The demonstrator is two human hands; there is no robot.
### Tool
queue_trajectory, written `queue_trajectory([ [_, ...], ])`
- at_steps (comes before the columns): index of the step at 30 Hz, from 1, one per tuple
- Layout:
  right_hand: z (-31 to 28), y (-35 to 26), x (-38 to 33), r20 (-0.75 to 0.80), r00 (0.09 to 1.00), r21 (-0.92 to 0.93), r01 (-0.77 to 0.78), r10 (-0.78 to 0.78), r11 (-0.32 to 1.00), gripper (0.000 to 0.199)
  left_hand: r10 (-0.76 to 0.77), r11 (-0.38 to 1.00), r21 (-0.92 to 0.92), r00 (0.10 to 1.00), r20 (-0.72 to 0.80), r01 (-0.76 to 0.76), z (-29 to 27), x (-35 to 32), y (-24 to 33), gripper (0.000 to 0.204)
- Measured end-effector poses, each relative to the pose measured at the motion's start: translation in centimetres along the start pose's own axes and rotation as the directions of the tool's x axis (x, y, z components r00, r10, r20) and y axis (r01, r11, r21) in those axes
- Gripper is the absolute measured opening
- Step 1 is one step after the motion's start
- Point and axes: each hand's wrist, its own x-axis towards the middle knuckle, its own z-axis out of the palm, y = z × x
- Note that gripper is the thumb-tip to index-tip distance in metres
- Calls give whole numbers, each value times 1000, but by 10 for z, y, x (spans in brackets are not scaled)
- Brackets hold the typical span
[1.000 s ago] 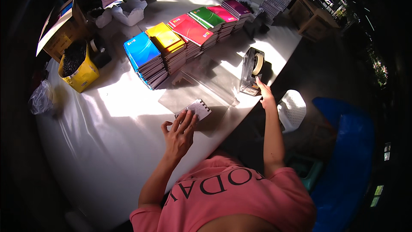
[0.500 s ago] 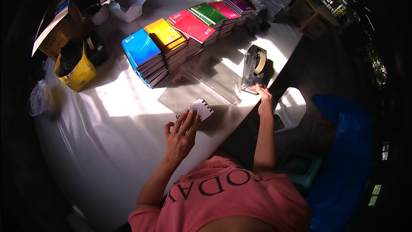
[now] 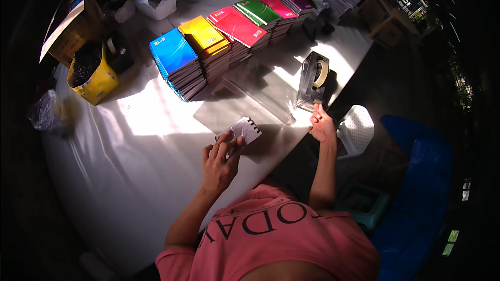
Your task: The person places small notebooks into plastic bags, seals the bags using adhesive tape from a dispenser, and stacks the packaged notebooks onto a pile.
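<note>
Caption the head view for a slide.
Left hand on a small notebook, right hand by the tape dispenser.

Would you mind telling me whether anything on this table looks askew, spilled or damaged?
Nothing stands out. The notebook stacks sit in a neat row, the tape dispenser stands upright near the right hand, and the left hand rests on a small wrapped notebook lying flat. No spill or damage shows.
</note>
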Motion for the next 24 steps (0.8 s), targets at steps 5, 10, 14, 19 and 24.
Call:
queue_trajectory([
  [5, 14, 8, -1, -267, 963, -154, -9, -33, 988, 24, 2, 1000, -1, 999, 34, -2, -4, 1, 0, 33],
  [10, -16, 24, 22, -131, 838, -630, 342, -530, 697, 29, 0, 1000, 8, 999, 46, 0, -5, 2, 1, 34],
  [14, -35, 23, 18, -133, 646, -957, 113, -752, 267, 27, 18, 1000, 8, 998, 60, -18, -6, -1, -1, 35],
  [19, 60, 16, -45, 179, 678, -909, 391, -713, 144, 26, 42, 999, -31, 997, 65, -40, -2, -6, -7, 39],
  [24, 158, 56, -109, 500, 847, -556, 476, -183, 681, 32, -90, 961, -254, 993, 76, 107, 5, -12, -12, 42],
])
